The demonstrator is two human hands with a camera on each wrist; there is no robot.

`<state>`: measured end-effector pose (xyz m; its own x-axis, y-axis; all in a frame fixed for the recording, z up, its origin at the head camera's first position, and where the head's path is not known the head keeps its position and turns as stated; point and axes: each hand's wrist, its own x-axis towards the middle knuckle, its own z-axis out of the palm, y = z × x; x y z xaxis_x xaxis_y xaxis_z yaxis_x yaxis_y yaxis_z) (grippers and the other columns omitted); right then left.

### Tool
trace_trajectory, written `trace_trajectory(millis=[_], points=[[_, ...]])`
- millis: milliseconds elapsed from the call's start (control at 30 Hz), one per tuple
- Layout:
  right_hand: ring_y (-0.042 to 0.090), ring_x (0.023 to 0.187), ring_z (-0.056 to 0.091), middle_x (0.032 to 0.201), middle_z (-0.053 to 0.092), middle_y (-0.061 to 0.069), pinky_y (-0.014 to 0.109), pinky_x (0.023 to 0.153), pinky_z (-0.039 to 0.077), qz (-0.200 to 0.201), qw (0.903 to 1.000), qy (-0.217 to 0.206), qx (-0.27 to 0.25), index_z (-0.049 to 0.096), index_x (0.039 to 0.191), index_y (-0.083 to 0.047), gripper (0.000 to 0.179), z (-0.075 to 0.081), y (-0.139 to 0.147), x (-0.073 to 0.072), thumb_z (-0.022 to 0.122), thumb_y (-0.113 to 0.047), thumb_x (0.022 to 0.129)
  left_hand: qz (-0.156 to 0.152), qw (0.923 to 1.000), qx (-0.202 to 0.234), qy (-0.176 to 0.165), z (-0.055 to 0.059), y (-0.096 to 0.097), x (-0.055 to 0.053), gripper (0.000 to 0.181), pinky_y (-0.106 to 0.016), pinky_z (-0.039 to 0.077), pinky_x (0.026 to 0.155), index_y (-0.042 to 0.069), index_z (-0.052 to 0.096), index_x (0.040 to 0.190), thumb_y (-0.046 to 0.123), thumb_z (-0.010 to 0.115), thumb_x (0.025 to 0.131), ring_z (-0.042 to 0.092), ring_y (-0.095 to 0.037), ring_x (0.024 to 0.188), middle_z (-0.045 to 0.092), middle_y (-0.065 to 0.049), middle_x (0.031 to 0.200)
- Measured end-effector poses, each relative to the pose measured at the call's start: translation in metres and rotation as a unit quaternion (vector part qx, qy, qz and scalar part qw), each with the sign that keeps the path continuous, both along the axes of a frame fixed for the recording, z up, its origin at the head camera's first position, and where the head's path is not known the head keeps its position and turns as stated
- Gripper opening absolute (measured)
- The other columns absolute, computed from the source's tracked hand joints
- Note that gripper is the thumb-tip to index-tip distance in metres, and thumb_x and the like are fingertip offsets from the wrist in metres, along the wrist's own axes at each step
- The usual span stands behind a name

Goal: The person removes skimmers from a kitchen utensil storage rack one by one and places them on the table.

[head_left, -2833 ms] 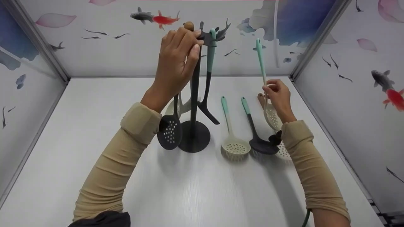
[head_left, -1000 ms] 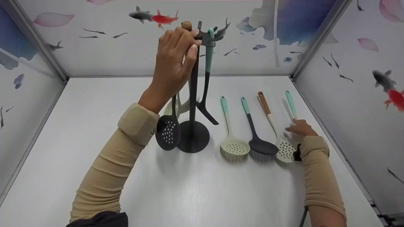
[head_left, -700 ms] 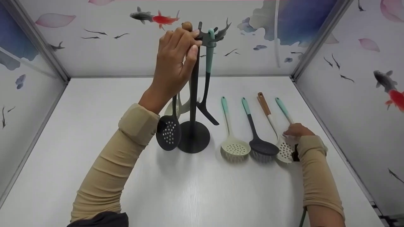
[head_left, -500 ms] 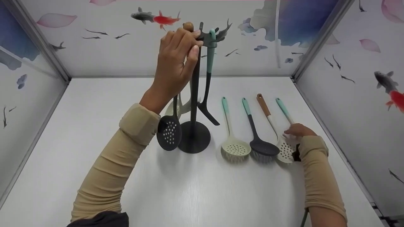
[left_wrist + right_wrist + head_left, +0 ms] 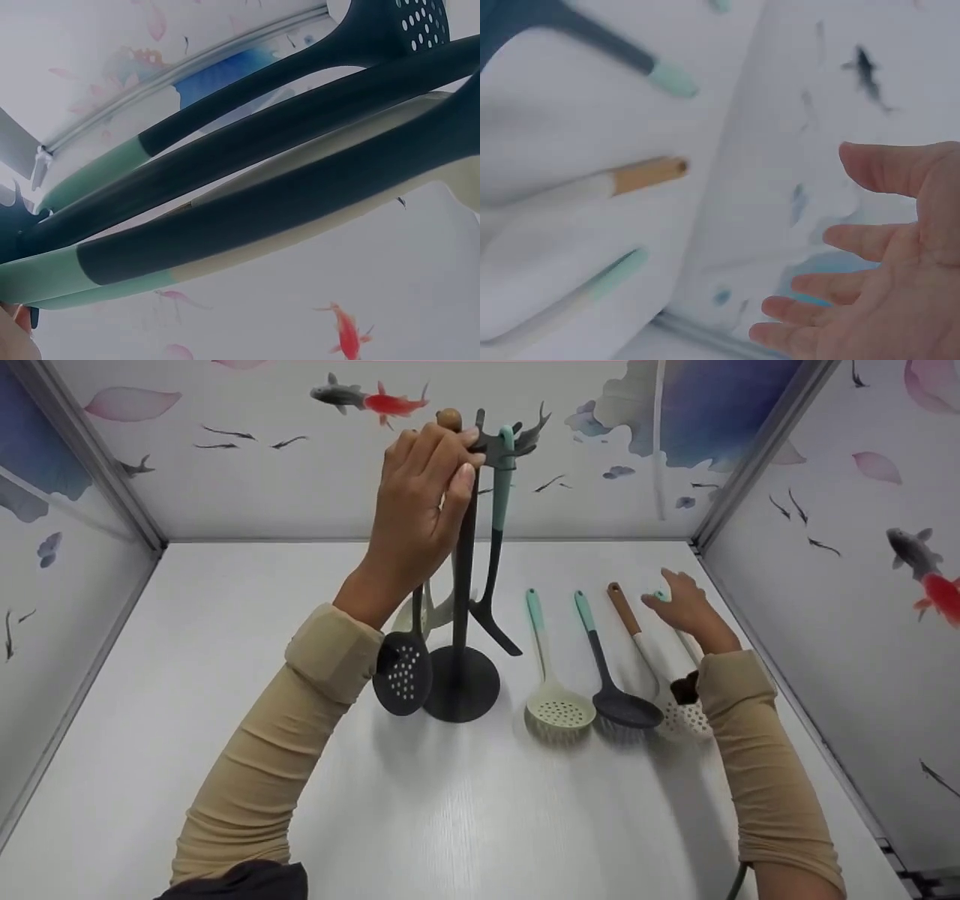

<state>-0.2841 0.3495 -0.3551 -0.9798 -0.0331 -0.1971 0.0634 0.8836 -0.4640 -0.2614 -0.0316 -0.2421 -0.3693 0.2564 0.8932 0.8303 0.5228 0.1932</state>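
Observation:
My left hand (image 5: 421,499) grips the top of a black utensil stand (image 5: 463,690), just below its wooden knob (image 5: 449,419). A black slotted spoon (image 5: 403,679), a black turner (image 5: 491,585) with mint handle and pale utensils hang from its hooks. My right hand (image 5: 688,607) is raised with fingers spread and holds nothing; the right wrist view shows its bare palm. Beneath it lies a pale utensil with a mint handle (image 5: 619,274), partly hidden by hand and sleeve. Beside that lies a pale slotted utensil with a brown handle (image 5: 625,607).
Left of these on the white table (image 5: 450,810) lie a black ladle-like spoon (image 5: 626,709) and a pale skimmer (image 5: 559,710), both with mint handles. Printed panels (image 5: 247,502) wall in the back and sides.
My right hand lowered a pale mint-handled utensil to the right end of the row, shifted it left, then let go and rose toward the back. The left hand stayed on the stand.

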Motion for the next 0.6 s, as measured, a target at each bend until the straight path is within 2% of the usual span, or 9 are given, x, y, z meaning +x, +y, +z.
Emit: trace_trajectory(millis=[67, 133, 233, 333, 433, 500, 600], points=[[0.049, 0.138, 0.001, 0.15, 0.001, 0.033, 0.06, 0.11, 0.007, 0.02, 0.9967, 0.071, -0.034, 0.007, 0.147, 0.004, 0.071, 0.021, -0.027, 0.004, 0.042, -0.032, 0.098, 0.002, 1.0, 0.0, 0.0, 0.0, 0.001, 0.001, 0.025, -0.034, 0.031, 0.098, 0.004, 0.058, 0.1, 0.017, 0.038, 0.093, 0.045, -0.023, 0.1, 0.058, -0.01, 0.114], [0.041, 0.141, 0.004, 0.152, 0.005, 0.027, 0.056, 0.112, 0.007, 0.048, 0.9856, 0.144, -0.074, 0.011, 0.148, 0.0, 0.068, 0.041, -0.056, 0.012, 0.044, -0.032, 0.097, 0.003, 1.0, 0.001, 0.0, 0.0, 0.001, 0.002, 0.025, -0.034, 0.031, 0.098, 0.004, 0.058, 0.102, 0.016, 0.038, 0.093, 0.045, -0.023, 0.1, 0.057, -0.01, 0.116], [0.03, 0.144, 0.009, 0.155, 0.01, 0.017, 0.051, 0.114, 0.01, 0.098, 0.957, 0.24, -0.131, 0.017, 0.148, -0.006, 0.066, 0.072, -0.098, 0.027, 0.047, -0.032, 0.096, 0.006, 1.0, 0.0, -0.001, 0.0, 0.002, 0.002, 0.025, -0.034, 0.031, 0.099, 0.004, 0.058, 0.104, 0.016, 0.038, 0.094, 0.045, -0.023, 0.103, 0.056, -0.01, 0.118], [0.022, 0.143, 0.013, 0.155, 0.015, 0.01, 0.042, 0.116, 0.013, 0.152, 0.9202, 0.314, -0.178, 0.022, 0.147, -0.008, 0.063, 0.099, -0.136, 0.044, 0.049, -0.033, 0.095, 0.006, 1.0, -0.004, -0.004, -0.001, 0.003, 0.002, 0.025, -0.034, 0.03, 0.099, 0.004, 0.057, 0.106, 0.015, 0.037, 0.094, 0.044, -0.023, 0.104, 0.055, -0.01, 0.118], [0.02, 0.143, 0.017, 0.153, 0.02, 0.013, 0.033, 0.116, 0.014, 0.206, 0.8837, 0.378, -0.184, 0.026, 0.145, -0.003, 0.061, 0.122, -0.166, 0.055, 0.046, -0.033, 0.096, 0.009, 0.9999, -0.01, -0.005, -0.001, 0.003, 0.002, 0.026, -0.034, 0.029, 0.1, 0.004, 0.055, 0.106, 0.016, 0.036, 0.094, 0.042, -0.023, 0.105, 0.053, -0.011, 0.118], [0.021, 0.142, 0.018, 0.151, 0.023, 0.018, 0.029, 0.115, 0.015, 0.235, 0.8641, 0.413, -0.166, 0.029, 0.143, 0.001, 0.059, 0.132, -0.181, 0.058, 0.045, -0.032, 0.097, 0.009, 0.9999, -0.013, -0.005, 0.0, 0.002, 0.002, 0.026, -0.034, 0.028, 0.1, 0.004, 0.055, 0.107, 0.016, 0.036, 0.094, 0.042, -0.023, 0.105, 0.053, -0.011, 0.119], [0.023, 0.141, 0.023, 0.149, 0.027, 0.02, 0.027, 0.114, 0.015, 0.254, 0.8508, 0.441, -0.131, 0.035, 0.14, 0.001, 0.053, 0.143, -0.2, 0.061, 0.046, -0.029, 0.097, 0.006, 0.9998, -0.016, -0.004, 0.0, 0.002, 0.001, 0.027, -0.034, 0.028, 0.1, 0.004, 0.055, 0.107, 0.016, 0.035, 0.094, 0.041, -0.023, 0.106, 0.052, -0.012, 0.118]])
